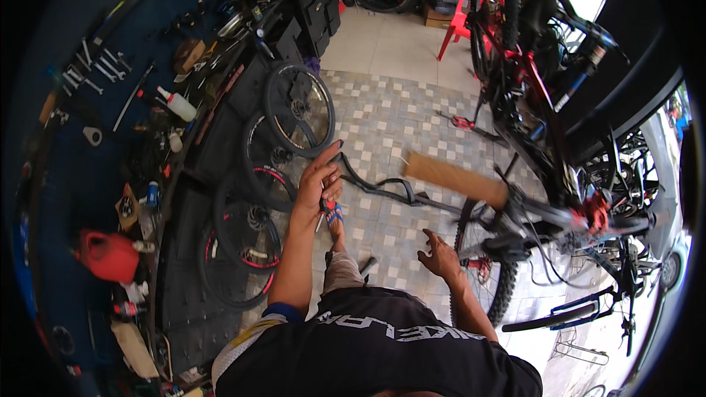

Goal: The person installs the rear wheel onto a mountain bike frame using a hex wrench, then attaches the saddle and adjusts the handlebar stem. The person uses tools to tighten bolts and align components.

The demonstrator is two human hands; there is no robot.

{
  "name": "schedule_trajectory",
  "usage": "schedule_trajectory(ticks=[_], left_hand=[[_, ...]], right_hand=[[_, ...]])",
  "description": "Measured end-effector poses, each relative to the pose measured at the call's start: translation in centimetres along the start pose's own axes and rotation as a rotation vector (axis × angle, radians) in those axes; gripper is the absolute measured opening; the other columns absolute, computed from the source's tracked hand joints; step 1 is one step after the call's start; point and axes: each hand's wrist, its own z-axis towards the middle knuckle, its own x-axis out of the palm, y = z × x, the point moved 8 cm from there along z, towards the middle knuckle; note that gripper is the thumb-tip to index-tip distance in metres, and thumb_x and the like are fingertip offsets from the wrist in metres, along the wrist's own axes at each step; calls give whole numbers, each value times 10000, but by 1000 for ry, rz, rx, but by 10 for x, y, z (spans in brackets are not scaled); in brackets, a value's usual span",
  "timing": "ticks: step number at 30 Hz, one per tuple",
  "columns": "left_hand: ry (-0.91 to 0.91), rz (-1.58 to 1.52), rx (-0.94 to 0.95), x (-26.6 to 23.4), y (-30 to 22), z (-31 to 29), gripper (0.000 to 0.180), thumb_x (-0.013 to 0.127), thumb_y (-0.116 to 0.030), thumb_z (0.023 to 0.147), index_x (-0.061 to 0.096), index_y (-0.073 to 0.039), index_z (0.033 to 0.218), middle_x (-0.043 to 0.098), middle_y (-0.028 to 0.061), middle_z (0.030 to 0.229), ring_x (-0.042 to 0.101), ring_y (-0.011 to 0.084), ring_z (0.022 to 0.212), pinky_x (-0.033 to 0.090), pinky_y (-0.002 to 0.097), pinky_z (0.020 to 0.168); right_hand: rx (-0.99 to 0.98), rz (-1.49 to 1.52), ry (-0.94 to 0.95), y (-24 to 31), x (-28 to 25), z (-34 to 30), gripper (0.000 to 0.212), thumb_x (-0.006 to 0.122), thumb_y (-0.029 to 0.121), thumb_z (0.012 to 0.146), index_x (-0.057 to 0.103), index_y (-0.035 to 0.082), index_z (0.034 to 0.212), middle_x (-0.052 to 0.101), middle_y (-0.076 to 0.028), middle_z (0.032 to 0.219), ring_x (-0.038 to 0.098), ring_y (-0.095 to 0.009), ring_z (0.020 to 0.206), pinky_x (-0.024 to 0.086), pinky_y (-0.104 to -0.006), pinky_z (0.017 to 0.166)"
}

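Note:
Raised in front of the leaning wheels, my left hand has its fingers wrapped round a small tool with a red and dark handle and a thin metal shaft pointing down, seemingly a screwdriver. My right hand is open, fingers apart, and seems to hold nothing. Closest to it is the knobby tyre of a bicycle wheel. A red and black mountain bike fills the right side, with a blurred brown bar-shaped piece jutting left from it.
Several bicycle wheels lean against the dark cabinet on the left. A long black strip lies on the tiled floor. The workbench holds a red jug and a white bottle. A red chair stands at the back; more bikes crowd the right.

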Motion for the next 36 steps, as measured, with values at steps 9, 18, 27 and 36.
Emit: schedule_trajectory(ticks=[9, 18, 27, 36], left_hand=[[91, 184, -87, -66, -131, 203, 529, 495, -71, 1022, 453, -87, 1549, 479, 1, 694, 377, 63, 407, 365, 269, 407], [171, 258, -108, -93, -198, 375, 528, 534, -58, 1005, 473, -66, 1530, 493, -9, 679, 390, 57, 405, 361, 256, 387], [81, 361, 58, -149, -270, 609, 536, 567, -71, 996, 476, -58, 1524, 481, -20, 670, 362, 49, 403, 342, 246, 379], [-217, 645, 185, -168, -372, 900, 495, 629, -96, 988, 536, -46, 1472, 460, -51, 602, 364, 42, 405, 319, 240, 372]], right_hand=[[169, 30, -109, 85, -35, 186, 707, 776, 302, 808, 522, 75, 1427, 702, -251, 1168, 684, -418, 1074, 551, -490, 912], [359, -31, -355, 92, -103, 299, 690, 753, 284, 832, 501, 82, 1441, 712, -270, 1102, 697, -431, 1019, 548, -488, 912], [364, 37, -119, 45, -128, 555, 768, 795, 287, 808, 488, 71, 1478, 715, -291, 1119, 695, -438, 1067, 563, -480, 910], [95, 15, -86, 81, -328, 899, 669, 729, 369, 854, 533, 136, 1450, 698, -243, 1165, 673, -420, 1087, 556, -495, 917]])
